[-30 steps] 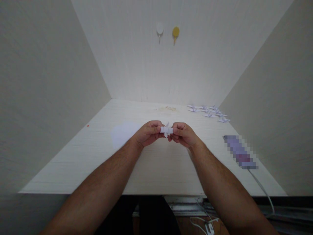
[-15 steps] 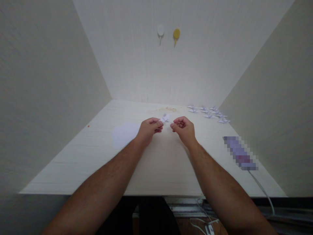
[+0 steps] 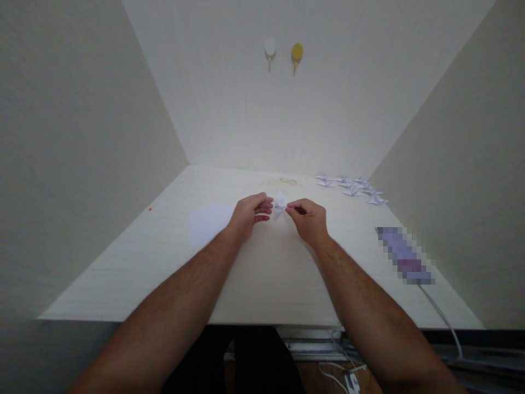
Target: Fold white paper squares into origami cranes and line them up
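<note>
A small folded white paper crane is held up between my hands above the table. My right hand pinches its right-hand tip between thumb and forefinger. Close by on the crane's left side is my left hand, its fingers spread apart and the thumb below; whether a fingertip still touches the paper is hard to tell. Several finished-looking paper cranes stand grouped at the table's back right. Under and beside my left wrist lies white paper.
The white table is walled on three sides. A blurred-out flat device with a white cable lies at the right. One white hook and one yellow hook hang on the back wall. An orange speck is at left.
My left fingers have let go of their grip on the crane and spread. My right hand now pinches the crane's tip, and the crane has turned with its wings spread.
</note>
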A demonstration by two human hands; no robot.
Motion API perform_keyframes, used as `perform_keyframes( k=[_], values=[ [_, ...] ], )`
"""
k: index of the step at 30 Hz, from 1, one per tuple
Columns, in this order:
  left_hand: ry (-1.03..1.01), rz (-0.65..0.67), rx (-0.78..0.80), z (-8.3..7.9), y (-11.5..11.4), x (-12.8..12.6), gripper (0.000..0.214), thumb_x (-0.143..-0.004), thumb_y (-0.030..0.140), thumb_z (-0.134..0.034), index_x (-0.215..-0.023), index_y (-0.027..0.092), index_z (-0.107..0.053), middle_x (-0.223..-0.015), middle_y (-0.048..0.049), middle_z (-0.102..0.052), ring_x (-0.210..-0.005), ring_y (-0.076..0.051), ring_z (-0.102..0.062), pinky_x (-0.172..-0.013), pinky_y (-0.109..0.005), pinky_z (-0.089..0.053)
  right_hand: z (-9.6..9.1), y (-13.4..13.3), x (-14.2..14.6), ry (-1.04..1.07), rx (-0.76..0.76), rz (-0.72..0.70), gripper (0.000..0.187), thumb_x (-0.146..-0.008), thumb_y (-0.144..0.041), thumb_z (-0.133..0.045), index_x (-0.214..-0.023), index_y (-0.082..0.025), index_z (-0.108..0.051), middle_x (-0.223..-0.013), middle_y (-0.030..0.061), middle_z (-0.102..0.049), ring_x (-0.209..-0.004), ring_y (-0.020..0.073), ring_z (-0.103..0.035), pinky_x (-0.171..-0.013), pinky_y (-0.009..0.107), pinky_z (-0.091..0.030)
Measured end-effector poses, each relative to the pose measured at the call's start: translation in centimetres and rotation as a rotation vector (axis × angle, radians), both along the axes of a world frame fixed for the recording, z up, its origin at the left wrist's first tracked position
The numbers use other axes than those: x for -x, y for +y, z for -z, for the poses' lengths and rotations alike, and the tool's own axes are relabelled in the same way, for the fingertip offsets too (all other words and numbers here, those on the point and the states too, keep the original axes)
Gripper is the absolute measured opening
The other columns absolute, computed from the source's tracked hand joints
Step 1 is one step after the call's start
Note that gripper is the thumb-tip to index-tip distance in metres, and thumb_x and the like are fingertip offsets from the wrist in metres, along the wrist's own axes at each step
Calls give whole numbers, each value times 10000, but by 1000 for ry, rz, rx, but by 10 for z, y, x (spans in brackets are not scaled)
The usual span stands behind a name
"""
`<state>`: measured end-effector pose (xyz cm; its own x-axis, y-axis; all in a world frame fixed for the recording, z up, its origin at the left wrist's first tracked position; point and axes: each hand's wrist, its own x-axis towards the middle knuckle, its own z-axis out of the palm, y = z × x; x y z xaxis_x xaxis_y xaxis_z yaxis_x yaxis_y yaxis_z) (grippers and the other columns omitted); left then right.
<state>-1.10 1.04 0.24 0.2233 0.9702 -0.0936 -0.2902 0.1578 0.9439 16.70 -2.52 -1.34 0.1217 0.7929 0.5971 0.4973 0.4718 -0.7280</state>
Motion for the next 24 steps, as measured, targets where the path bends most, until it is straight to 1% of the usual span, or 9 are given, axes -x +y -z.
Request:
perform_keyframes(
  k=[2, 4, 8, 11, 15, 18, 21, 22, 24],
  values=[
    [58, -3, 1, -2, 1, 2, 370, -684, 481, -735, -803, 133, -695, -789, -77, -676, -659, -140, -620, -553, -249, -482, 2, 0, -1, -86, -36, -24, 48, -794, -273, -696, -787, -235, -724, -763, 23, -702, -681, 155, -603, -682, 303, -477],
    [128, 30, -12, -3, 0, 2, 357, -656, 472, -766, -745, 140, -666, -764, -65, -660, -650, -138, -611, -539, -245, -476, 3, 0, -1, -169, -56, -44, 49, -806, -248, -682, -783, -235, -723, -764, 21, -706, -695, 156, -614, -693, 301, -479],
    [230, 46, -40, -2, -3, -1, 283, -612, 355, -795, -644, 144, -608, -652, -37, -621, -575, -120, -574, -530, -253, -478, 3, -1, 0, -304, -64, -74, 75, -822, -209, -659, -780, -227, -718, -786, 22, -718, -741, 156, -642, -696, 285, -483],
    [207, 0, -14, 0, -3, -3, 243, -582, 267, -784, -588, 146, -573, -588, -18, -585, -525, -106, -547, -523, -256, -476, 2, -2, 1, -353, -72, -88, 90, -832, -203, -647, -775, -227, -712, -786, 20, -718, -747, 155, -646, -696, 280, -483],
    [133, -27, 39, -1, -1, -3, 236, -556, 229, -786, -563, 140, -568, -570, -9, -569, -506, -99, -540, -524, -257, -476, 1, -3, 1, -358, -63, -95, 107, -833, -205, -633, -754, -222, -703, -776, 26, -713, -738, 157, -640, -694, 285, -480],
    [143, -10, 6, -1, -2, -3, 249, -550, 247, -814, -575, 129, -595, -586, -21, -590, -521, -106, -554, -545, -268, -490, -1, -4, 4, -269, -2, -90, 47, -802, -235, -660, -800, -217, -703, -779, 29, -707, -708, 151, -626, -681, 288, -484],
    [104, 2, -40, 1, -4, -5, 284, -538, 283, -847, -579, 121, -618, -594, -28, -601, -563, -122, -583, -605, -295, -521, -2, -4, 9, -22, 124, -63, 228, -727, -293, -724, -930, -195, -688, -773, 29, -690, -657, 143, -610, -626, 281, -492],
    [83, 2, -51, 2, -5, -6, 294, -530, 291, -856, -577, 119, -623, -596, -30, -606, -576, -126, -591, -630, -306, -530, -2, -4, 10, 57, 166, -52, 271, -709, -313, -734, -942, -185, -678, -769, 29, -684, -647, 141, -605, -607, 277, -491],
    [66, 9, -78, 3, -6, -8, 298, -526, 305, -863, -578, 115, -640, -600, -40, -621, -592, -135, -604, -662, -322, -538, -3, -3, 12, 143, 225, -44, 268, -703, -345, -731, -900, -175, -667, -762, 32, -675, -646, 141, -600, -591, 275, -487]
  ],
)
